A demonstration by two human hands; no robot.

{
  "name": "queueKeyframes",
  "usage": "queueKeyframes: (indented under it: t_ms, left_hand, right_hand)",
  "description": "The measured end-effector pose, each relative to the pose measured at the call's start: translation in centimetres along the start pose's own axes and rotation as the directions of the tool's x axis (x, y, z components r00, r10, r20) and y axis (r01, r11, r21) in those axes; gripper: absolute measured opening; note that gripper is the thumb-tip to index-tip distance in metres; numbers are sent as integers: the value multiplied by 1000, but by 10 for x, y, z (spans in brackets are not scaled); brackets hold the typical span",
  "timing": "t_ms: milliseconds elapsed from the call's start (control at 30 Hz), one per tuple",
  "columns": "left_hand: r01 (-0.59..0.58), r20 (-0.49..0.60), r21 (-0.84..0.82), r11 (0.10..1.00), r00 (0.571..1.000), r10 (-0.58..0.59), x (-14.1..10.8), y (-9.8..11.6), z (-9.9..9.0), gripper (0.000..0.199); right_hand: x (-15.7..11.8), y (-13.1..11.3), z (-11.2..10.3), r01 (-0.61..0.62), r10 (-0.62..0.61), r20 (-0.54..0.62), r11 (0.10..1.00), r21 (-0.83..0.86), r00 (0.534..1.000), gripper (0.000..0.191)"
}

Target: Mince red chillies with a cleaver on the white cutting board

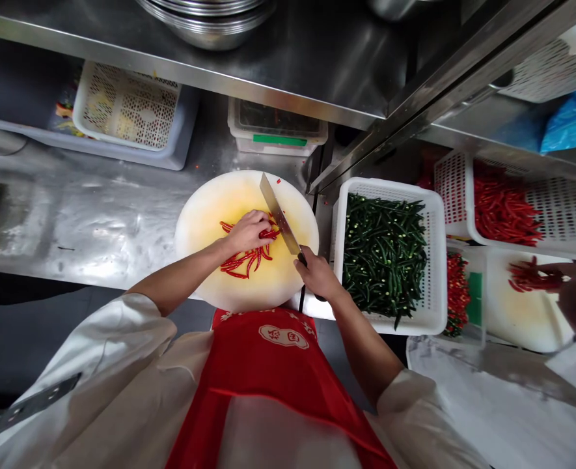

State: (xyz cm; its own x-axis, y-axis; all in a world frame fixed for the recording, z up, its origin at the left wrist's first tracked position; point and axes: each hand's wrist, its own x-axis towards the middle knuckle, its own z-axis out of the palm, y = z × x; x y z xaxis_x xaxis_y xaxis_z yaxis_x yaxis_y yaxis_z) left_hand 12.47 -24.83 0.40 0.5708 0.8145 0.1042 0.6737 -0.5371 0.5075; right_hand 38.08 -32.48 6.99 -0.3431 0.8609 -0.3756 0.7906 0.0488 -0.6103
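Note:
On a round white cutting board [200, 195] lies a small pile of red chili peppers [241, 267]. My left hand [249, 231] is closed over some of them, their ends poking out to its right beside the blade. In my right hand [319, 277] is a cleaver [280, 215], gripped by its dark handle. The blade points away from me and stands on the board just right of the chilies. A small red piece sits near the far rim of the board. My left fingertips are partly hidden by the hand itself.
Right of the board stands a white basket [437, 260] of green chilies [385, 254]. Farther right are a basket of red chilies [505, 205] and a co-worker's hand with red chilies over another board [507, 312]. A steel shelf [317, 71] overhangs the back; a lidded box [278, 127] sits beneath.

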Motion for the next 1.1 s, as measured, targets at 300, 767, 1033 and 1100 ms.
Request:
queueKeyframes:
  t_ms: [300,767,1033,1100]
  left_hand:
    - [32,15,17,999,999,-32,-1,10,0,23]
    - [83,-23,119,989,996,-81,2,17,7,7]
    - [137,-96,68,988,987,-130,2,21,13,15]
    - [137,-102,36,990,986,-132,2,21,14,17]
  right_hand:
    - [-18,-9,-22,29,-29,-2,999,12,1000,38]
    - [-35,-7,-27,26,-24,44,998,-50,999,33]
    - [-44,-9,-45,14,5,146,992,-129,989,21]
    - [-40,-7,-43,1,27,164,986,-168,986,18]
